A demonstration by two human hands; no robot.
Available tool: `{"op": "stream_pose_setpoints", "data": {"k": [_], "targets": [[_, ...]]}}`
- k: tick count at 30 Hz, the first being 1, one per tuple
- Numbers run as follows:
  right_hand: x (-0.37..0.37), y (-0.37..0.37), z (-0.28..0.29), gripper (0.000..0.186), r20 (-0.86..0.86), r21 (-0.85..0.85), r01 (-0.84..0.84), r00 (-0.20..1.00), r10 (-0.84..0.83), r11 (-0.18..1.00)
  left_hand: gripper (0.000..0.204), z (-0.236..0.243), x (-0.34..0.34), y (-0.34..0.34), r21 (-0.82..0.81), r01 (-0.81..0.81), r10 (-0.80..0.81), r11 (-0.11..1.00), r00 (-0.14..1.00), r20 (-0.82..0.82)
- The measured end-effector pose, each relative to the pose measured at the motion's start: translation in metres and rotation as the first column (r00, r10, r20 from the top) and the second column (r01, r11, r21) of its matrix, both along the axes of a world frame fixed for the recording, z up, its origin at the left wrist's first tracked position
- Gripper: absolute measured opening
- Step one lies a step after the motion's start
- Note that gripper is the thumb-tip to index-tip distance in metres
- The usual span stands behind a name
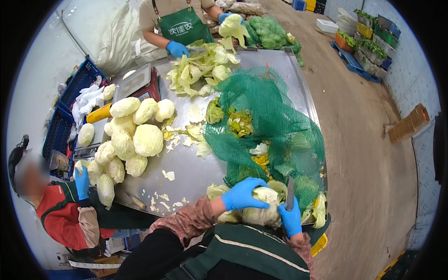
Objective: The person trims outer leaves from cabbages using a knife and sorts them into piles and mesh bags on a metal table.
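Note:
My gloved left hand grips the top of a pale cabbage at the front edge of the steel table. My gloved right hand is closed around a knife, its blade upright beside that cabbage. Loose outer leaves lie around both hands. A green mesh sack with some cabbages and leaf scraps under or in it spreads over the table just beyond my hands.
Several trimmed cabbages are piled left beside a scale. One co-worker stands left; another stands opposite behind loose leaves. Blue crates line the left; stacked crates and a cardboard box stand right.

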State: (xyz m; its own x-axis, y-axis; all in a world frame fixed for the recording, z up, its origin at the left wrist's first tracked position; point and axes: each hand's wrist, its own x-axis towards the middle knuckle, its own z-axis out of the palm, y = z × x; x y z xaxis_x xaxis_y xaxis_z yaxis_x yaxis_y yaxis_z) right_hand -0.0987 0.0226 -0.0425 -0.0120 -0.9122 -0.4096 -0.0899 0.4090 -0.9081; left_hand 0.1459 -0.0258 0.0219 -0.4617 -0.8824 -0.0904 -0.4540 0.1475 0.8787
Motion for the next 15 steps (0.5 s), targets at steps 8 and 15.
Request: {"op": "stream_pose_setpoints", "data": {"k": [8, 15], "targets": [[0.007, 0.005, 0.024, 0.022, 0.083, 0.151, 0.049, 0.995, -0.062, 0.987, 0.033, -0.029, -0.005, -0.011, 0.284, -0.247, 0.249, 0.926, 0.968, 0.030], [-0.002, 0.009, -0.005, 0.033, 0.050, 0.085, 0.097, 0.994, -0.102, 0.992, 0.042, -0.039, 0.027, -0.009, -0.396, -0.647, 0.695, 0.652, 0.719, -0.030]]}}
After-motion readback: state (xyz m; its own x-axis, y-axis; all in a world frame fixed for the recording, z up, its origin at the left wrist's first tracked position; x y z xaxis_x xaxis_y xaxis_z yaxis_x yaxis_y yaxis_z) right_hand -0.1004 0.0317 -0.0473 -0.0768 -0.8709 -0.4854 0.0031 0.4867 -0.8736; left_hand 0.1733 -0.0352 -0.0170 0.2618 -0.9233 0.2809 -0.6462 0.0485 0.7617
